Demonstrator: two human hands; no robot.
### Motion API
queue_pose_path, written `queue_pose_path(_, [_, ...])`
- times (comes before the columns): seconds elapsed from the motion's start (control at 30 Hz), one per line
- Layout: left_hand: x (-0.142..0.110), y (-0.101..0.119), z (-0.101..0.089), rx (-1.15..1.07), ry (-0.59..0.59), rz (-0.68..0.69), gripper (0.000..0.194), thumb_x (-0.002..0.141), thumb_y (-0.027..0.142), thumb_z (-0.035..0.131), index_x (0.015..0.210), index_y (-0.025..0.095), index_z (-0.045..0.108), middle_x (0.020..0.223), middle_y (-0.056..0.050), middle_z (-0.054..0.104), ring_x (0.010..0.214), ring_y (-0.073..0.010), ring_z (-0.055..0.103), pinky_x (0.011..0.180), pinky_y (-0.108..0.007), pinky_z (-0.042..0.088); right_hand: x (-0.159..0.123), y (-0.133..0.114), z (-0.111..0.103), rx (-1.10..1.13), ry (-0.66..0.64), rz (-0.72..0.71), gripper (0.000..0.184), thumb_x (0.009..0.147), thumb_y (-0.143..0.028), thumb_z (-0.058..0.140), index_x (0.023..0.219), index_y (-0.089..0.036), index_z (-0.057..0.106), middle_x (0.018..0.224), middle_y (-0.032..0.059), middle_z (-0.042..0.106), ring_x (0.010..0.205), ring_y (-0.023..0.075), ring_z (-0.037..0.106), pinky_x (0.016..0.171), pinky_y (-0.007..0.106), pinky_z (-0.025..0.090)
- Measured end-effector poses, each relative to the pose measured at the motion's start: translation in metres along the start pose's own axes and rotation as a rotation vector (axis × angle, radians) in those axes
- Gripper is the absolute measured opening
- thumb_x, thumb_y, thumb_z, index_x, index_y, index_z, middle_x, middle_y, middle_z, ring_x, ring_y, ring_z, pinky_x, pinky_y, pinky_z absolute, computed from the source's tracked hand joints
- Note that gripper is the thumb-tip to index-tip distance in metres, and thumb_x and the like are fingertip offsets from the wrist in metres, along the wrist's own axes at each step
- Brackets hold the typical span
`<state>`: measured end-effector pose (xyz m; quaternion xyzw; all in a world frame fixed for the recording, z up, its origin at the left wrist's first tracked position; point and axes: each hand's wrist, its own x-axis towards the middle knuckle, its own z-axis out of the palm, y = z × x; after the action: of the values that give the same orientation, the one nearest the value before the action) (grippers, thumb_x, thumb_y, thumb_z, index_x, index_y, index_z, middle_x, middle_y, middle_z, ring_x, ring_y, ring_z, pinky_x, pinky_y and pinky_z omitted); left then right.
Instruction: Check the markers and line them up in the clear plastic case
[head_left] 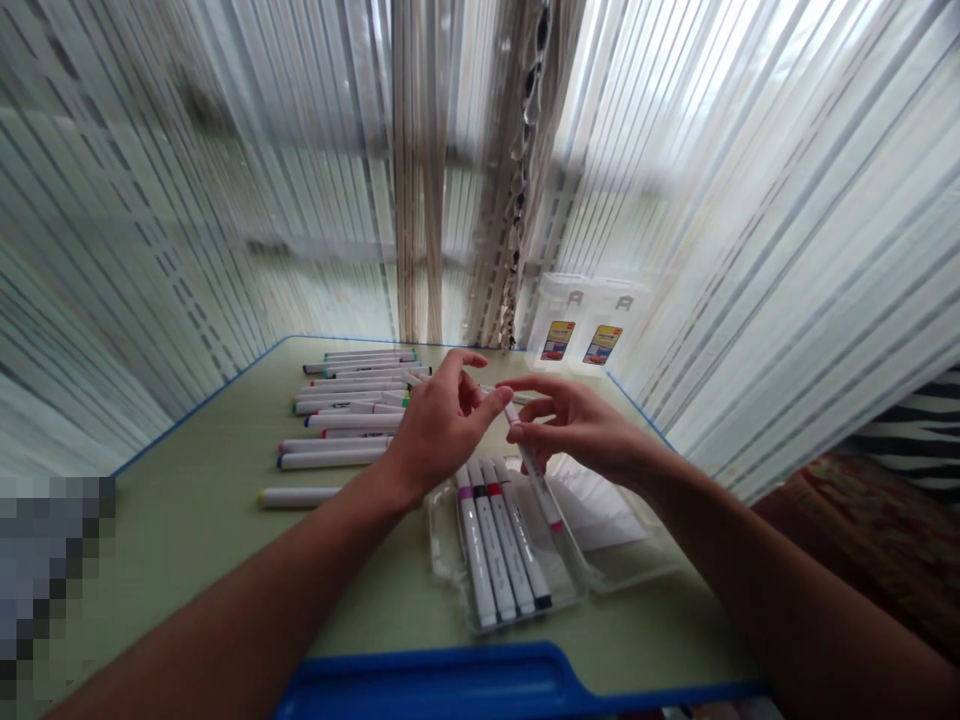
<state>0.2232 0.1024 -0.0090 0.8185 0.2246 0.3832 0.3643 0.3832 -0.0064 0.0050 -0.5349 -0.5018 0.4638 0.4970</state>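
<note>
"Head view on my remote screen: what's leftmost?"

"I see loose white markers with coloured ends (pixel 330 461) on the pale green tabletop (pixel 187 545). Next, the left hand (pixel 441 425) is partly curled, its thumb at a held marker's top; I can't tell if it grips."

"And rightward?"

"Four white banded markers (pixel 495 545) lie in an open clear plastic case (pixel 444 545). Above it slants the slim white marker with a pink end (pixel 535 475), pinched by the right hand (pixel 581 430). Behind, two clear labelled cases (pixel 561 302) stand upright."
</note>
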Motion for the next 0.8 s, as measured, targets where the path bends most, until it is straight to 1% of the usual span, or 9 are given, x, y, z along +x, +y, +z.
queue_pose_path(0.07, [0.000, 0.003, -0.002, 0.063, 0.025, 0.036, 0.035, 0.088, 0.037, 0.067, 0.115, 0.015, 0.059, 0.071, 0.002, 0.062, 0.061, -0.0141, 0.059, 0.060, -0.027, 0.046, 0.000, -0.001, -0.002, -0.019, 0.009, 0.037, 0.054, 0.074, -0.022, 0.085, 0.122, -0.016, 0.061, 0.072, -0.0023, 0.067, 0.054, 0.0124, 0.067, 0.052, 0.026, 0.059])
queue_pose_path(0.17, [-0.002, 0.007, -0.003, 0.120, -0.008, 0.111, 0.027, 0.092, 0.035, 0.063, 0.110, 0.015, 0.063, 0.071, 0.001, 0.063, 0.061, -0.0136, 0.059, 0.061, -0.027, 0.046, 0.001, 0.000, -0.007, -0.063, 0.000, 0.122, 0.046, 0.074, -0.024, 0.084, 0.114, -0.014, 0.062, 0.070, -0.0006, 0.069, 0.052, 0.0130, 0.068, 0.051, 0.025, 0.060])
queue_pose_path(0.33, [-0.006, 0.014, -0.002, 0.174, -0.113, 0.280, 0.016, 0.093, 0.027, 0.061, 0.093, 0.015, 0.070, 0.073, -0.002, 0.068, 0.064, -0.0135, 0.060, 0.063, -0.027, 0.046, 0.003, 0.003, -0.015, -0.133, -0.122, 0.199, 0.043, 0.077, -0.029, 0.082, 0.111, -0.013, 0.061, 0.069, 0.0021, 0.072, 0.052, 0.0137, 0.070, 0.047, 0.020, 0.056])
queue_pose_path(0.43, [-0.008, 0.026, -0.005, 0.201, -0.213, 0.341, 0.014, 0.093, 0.024, 0.060, 0.091, 0.015, 0.071, 0.079, -0.004, 0.070, 0.071, -0.0149, 0.063, 0.067, -0.028, 0.048, 0.003, 0.005, -0.015, -0.165, -0.192, 0.194, 0.039, 0.078, -0.028, 0.080, 0.108, -0.013, 0.060, 0.070, 0.0016, 0.072, 0.049, 0.0123, 0.069, 0.045, 0.019, 0.053])
queue_pose_path(0.5, [-0.013, 0.038, -0.008, 0.270, -0.340, 0.358, 0.013, 0.093, 0.024, 0.060, 0.091, 0.017, 0.071, 0.082, -0.004, 0.071, 0.074, -0.0162, 0.064, 0.070, -0.030, 0.049, 0.004, 0.007, -0.014, -0.181, -0.203, 0.185, 0.033, 0.077, -0.024, 0.078, 0.102, -0.014, 0.059, 0.069, 0.0007, 0.072, 0.047, 0.0116, 0.068, 0.043, 0.018, 0.052])
queue_pose_path(0.57, [-0.023, 0.050, -0.011, 0.356, -0.460, 0.363, 0.012, 0.093, 0.026, 0.061, 0.091, 0.019, 0.070, 0.088, -0.004, 0.072, 0.079, -0.0181, 0.066, 0.074, -0.033, 0.050, 0.005, 0.008, -0.014, -0.204, -0.199, 0.191, 0.032, 0.075, -0.020, 0.077, 0.100, -0.014, 0.058, 0.065, -0.0004, 0.070, 0.046, 0.0115, 0.066, 0.042, 0.018, 0.050])
queue_pose_path(0.6, [-0.031, 0.055, -0.012, 0.389, -0.482, 0.349, 0.011, 0.093, 0.028, 0.062, 0.093, 0.020, 0.070, 0.093, -0.005, 0.072, 0.082, -0.0193, 0.067, 0.078, -0.035, 0.052, 0.005, 0.009, -0.014, -0.221, -0.196, 0.196, 0.033, 0.075, -0.019, 0.077, 0.102, -0.014, 0.057, 0.062, -0.0012, 0.069, 0.045, 0.0115, 0.065, 0.041, 0.018, 0.049])
queue_pose_path(0.7, [-0.063, 0.060, -0.009, 0.426, -0.469, 0.352, 0.010, 0.090, 0.025, 0.066, 0.098, 0.021, 0.069, 0.107, -0.007, 0.071, 0.097, -0.0227, 0.067, 0.084, -0.037, 0.055, 0.007, 0.011, -0.014, -0.293, -0.181, 0.176, 0.035, 0.076, -0.023, 0.077, 0.104, -0.013, 0.059, 0.064, -0.0012, 0.069, 0.044, 0.0102, 0.062, 0.041, 0.018, 0.047])
queue_pose_path(0.8, [-0.097, 0.050, -0.002, 0.462, -0.370, 0.408, 0.015, 0.087, 0.028, 0.071, 0.100, 0.021, 0.070, 0.101, -0.006, 0.073, 0.098, -0.0258, 0.066, 0.085, -0.042, 0.058, 0.008, 0.011, -0.014, -0.408, -0.185, 0.132, 0.035, 0.072, -0.029, 0.083, 0.097, -0.011, 0.067, 0.080, 0.0039, 0.072, 0.049, 0.0082, 0.060, 0.043, 0.019, 0.045])
